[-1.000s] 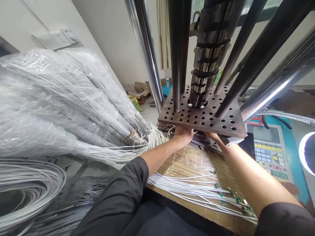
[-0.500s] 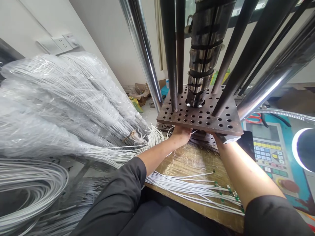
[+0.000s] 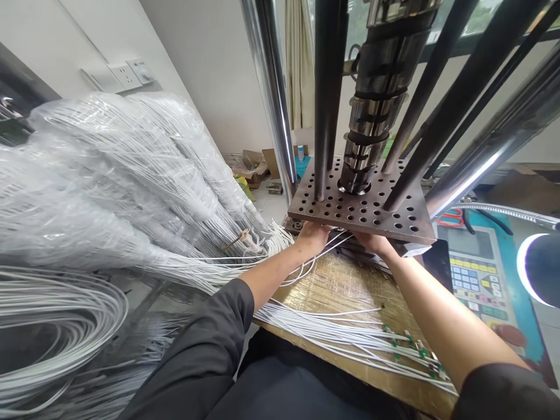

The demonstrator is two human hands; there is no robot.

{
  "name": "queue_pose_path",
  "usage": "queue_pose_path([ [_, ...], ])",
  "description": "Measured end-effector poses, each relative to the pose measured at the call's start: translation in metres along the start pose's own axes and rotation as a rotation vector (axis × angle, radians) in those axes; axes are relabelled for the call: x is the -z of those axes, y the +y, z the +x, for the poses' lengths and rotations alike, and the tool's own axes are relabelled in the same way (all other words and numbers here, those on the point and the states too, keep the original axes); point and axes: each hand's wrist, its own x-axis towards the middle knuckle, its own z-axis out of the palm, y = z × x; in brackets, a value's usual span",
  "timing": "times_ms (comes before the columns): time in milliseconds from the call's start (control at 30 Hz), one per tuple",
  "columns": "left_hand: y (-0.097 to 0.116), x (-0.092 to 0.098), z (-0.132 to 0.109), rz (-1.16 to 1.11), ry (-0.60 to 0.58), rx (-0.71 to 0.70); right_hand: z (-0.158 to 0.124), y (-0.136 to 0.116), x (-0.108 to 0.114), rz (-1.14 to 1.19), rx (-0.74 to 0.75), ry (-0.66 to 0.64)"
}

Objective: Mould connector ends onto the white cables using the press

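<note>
Both hands reach under a drilled brown metal plate (image 3: 363,219) of a press-like machine. My left hand (image 3: 315,236) is below the plate's front left edge, its fingers hidden by the plate. My right hand (image 3: 370,240) lies a short way to the right, fingers also out of sight. A few thin white cables (image 3: 324,252) run from the lower left up into the gap between the hands; whether either hand grips them is hidden. On the wooden board nearer my body rests a bundle of white cables (image 3: 332,335) with small green parts (image 3: 422,352) at their ends.
Plastic-wrapped cable bundles (image 3: 144,157) are piled at left, above a large white cable coil (image 3: 65,326). Metal columns (image 3: 273,87) surround the plate. At right are a control panel (image 3: 476,286), a lit ring lamp (image 3: 522,271) and red-handled scissors (image 3: 450,217).
My right hand has moved left, closer to my left hand. More white cable shows between them and below my left wrist. The view has shifted slightly.
</note>
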Motion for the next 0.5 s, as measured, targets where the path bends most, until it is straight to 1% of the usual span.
queue_pose_path([
  [33,0.000,-0.001,0.001,0.014,-0.007,-0.022,-0.002,-0.006,0.000,-0.038,-0.039,0.015],
  [100,0.001,-0.003,0.002,0.037,-0.030,-0.045,-0.007,-0.015,-0.001,0.000,-0.103,0.133],
  [200,0.004,-0.006,0.005,0.020,-0.072,-0.079,-0.012,-0.022,-0.005,0.071,-0.086,0.353],
  [233,0.004,-0.007,0.005,0.002,-0.078,-0.096,-0.013,-0.023,-0.007,0.092,-0.071,0.403],
  [300,0.002,-0.007,0.004,-0.028,-0.079,-0.129,-0.011,-0.025,-0.008,0.106,-0.061,0.444],
  [400,-0.003,-0.004,-0.001,-0.023,-0.060,-0.127,-0.010,-0.024,-0.009,0.139,-0.059,0.446],
  [500,-0.011,-0.001,-0.009,-0.040,0.038,-0.071,-0.012,-0.020,-0.010,0.195,-0.074,0.444],
])
